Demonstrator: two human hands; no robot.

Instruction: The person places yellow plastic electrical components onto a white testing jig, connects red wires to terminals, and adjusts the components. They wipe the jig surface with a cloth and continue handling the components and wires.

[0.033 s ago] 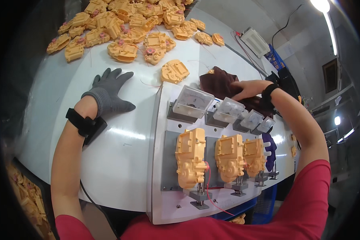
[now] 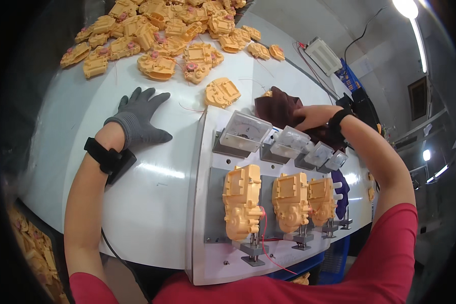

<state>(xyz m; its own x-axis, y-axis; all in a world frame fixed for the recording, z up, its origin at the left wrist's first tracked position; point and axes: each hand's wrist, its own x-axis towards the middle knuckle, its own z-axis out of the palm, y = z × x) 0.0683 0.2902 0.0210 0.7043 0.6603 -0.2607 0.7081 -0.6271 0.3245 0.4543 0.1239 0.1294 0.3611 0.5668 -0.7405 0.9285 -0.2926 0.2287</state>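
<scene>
My left hand (image 2: 139,117), in a grey glove, lies on the white tabletop with its fingers spread and nothing in it. My bare right hand (image 2: 316,116) grips a dark brown cloth (image 2: 278,109) behind the test fixture; its fingertips are hidden in the folds. The white fixture (image 2: 200,202) stands in front of me with a row of clear-covered dial gauges (image 2: 245,129). Yellow plastic housings are mounted below the gauges: a near one (image 2: 241,200), a middle one (image 2: 290,202) and a farther one (image 2: 320,201). A red wire hangs from the near housing.
A single yellow housing (image 2: 222,92) lies just behind the fixture. Many more form a pile (image 2: 162,30) at the back. A purple cloth (image 2: 340,192) lies at the fixture's right end. A white box (image 2: 323,54) with wires stands at the far right. More housings fill a container (image 2: 35,248) lower left.
</scene>
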